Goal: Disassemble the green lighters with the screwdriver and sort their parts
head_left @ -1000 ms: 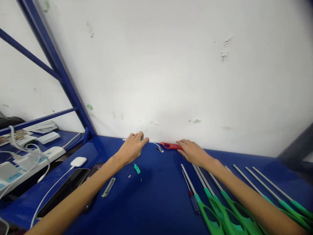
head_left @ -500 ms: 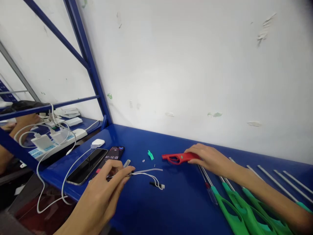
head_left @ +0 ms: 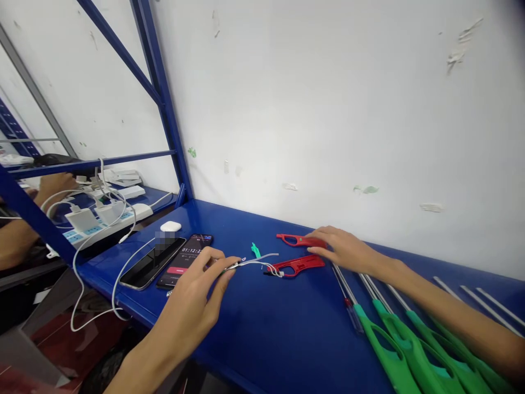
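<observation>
Two red plastic casing halves lie on the blue table: the upper one (head_left: 293, 240) reaches under the fingers of my right hand (head_left: 344, 249), and the lower one (head_left: 301, 266) rests just in front of it. My right hand is closed on the upper half. On the left, my left hand (head_left: 197, 290) pinches a small metal part with white wires (head_left: 256, 262); their far ends lie over the tip of the lower half. A small teal piece (head_left: 255, 250) sits behind the wires.
Two phones (head_left: 152, 262) (head_left: 186, 257) and a white case (head_left: 170, 226) lie left. Green lighters with metal rods (head_left: 385, 339) and a screwdriver (head_left: 353, 316) are at right. A power strip (head_left: 94, 230), a blue frame (head_left: 164, 109) and another person's arm (head_left: 14, 241) are far left.
The red casing has come apart into two halves, with the lower one now on the table. My left hand has moved right with the wired part, towards the red pieces. The view has shifted slightly.
</observation>
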### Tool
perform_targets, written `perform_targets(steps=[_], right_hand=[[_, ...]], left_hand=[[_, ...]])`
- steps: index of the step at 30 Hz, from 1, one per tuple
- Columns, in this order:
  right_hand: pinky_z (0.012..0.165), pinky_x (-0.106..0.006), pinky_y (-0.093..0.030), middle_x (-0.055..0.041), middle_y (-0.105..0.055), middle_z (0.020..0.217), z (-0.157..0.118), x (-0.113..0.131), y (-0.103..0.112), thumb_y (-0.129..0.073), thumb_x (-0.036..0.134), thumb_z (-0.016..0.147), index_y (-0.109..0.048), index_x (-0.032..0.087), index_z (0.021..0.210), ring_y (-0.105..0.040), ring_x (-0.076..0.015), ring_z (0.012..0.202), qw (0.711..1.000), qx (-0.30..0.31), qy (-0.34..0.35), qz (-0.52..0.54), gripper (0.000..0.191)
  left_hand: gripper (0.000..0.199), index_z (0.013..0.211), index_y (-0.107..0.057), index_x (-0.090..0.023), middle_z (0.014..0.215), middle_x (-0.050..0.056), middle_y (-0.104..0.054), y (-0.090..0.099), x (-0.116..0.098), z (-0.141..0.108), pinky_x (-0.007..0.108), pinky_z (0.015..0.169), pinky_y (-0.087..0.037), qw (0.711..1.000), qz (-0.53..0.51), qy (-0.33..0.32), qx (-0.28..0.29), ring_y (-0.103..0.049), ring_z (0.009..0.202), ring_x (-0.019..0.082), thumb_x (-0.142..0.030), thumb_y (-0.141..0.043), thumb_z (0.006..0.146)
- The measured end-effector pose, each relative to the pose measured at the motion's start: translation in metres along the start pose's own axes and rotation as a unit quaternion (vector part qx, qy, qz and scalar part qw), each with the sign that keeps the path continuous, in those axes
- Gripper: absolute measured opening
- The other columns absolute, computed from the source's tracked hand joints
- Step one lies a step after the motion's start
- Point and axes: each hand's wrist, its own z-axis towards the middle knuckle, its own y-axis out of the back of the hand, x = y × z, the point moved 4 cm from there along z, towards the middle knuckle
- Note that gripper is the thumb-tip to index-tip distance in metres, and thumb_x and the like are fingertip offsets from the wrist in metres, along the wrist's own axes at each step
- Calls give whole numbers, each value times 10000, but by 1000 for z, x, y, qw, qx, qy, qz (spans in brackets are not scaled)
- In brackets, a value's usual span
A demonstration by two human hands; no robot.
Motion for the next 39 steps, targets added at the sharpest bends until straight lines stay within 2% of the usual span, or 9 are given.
perform_targets(steps=[4,11,15,18,21,29,33,36,39], right_hand=[[1067,-534,-580,-110,-662,1424,-8,24,-10,-701,456,1036,-653,203,1390,-672,-272,1260,997,34,65,10,437],[980,-469,-616,-86,-711,1287,-15,49,-22,-699,443,1041,-683,183,1300,-712,-227,1122,992,44,117,24,367],[999,-469,-591,-54,-731,1193,-38,80,-17,-633,439,1086,-698,205,1277,-707,-218,1107,990,27,136,32,309],[990,-400,-566,-14,-750,1159,-61,103,-17,-575,494,1104,-709,305,1273,-699,-199,1106,990,13,137,35,286],[969,-372,-557,1,-766,1147,-80,118,-19,-578,504,1099,-720,332,1270,-714,-194,1081,991,-7,134,24,281],[907,-446,-575,-2,-822,1151,-112,136,-15,-520,484,1118,-729,307,1297,-773,-258,988,989,-88,103,-59,327],[920,-415,-592,-18,-803,1286,-139,159,-20,-409,388,1141,-516,293,1620,-776,-254,1095,972,-205,51,-105,500],[968,-401,-611,-19,-743,1421,-152,169,-29,-491,332,1101,-399,306,1701,-752,-263,1203,959,-268,-19,-89,607],[906,-436,-636,-61,-771,1359,-150,167,-38,-490,456,1107,-551,260,1583,-774,-294,1146,958,-249,-68,-122,518]], left_hand=[[276,1284,-747,-258,1129,65,-678,-12,-1,-2,322,851,-602,1000,-17,8,7,-726,982,198,-281,-511,1142],[267,1302,-736,-287,1116,44,-665,-17,-5,-17,305,845,-610,999,-39,25,5,-715,935,169,-263,-527,1136],[241,1277,-740,-294,1123,41,-684,-15,-14,-28,282,827,-614,998,-64,24,-6,-718,931,165,-222,-584,1109],[250,1274,-735,-305,1139,36,-706,-17,-21,-38,261,836,-621,996,-88,21,-7,-730,975,165,-190,-602,1095],[252,1272,-735,-306,1134,30,-713,-23,-25,-49,238,826,-622,995,-99,24,4,-737,962,153,-183,-612,1090],[245,1245,-736,-299,1114,19,-695,-30,-26,-60,210,784,-611,992,-118,26,36,-726,930,128,-161,-609,1086],[231,1222,-742,-306,1106,16,-703,-27,-21,-59,230,792,-617,994,-106,28,23,-733,932,136,-171,-618,1083],[233,1215,-752,-308,1118,21,-710,-27,-15,-60,261,828,-624,994,-99,34,10,-737,952,152,-164,-633,1076],[226,1215,-761,-304,1114,20,-720,-27,-10,-59,269,843,-626,995,-92,38,1,-741,950,155,-174,-637,1077]])
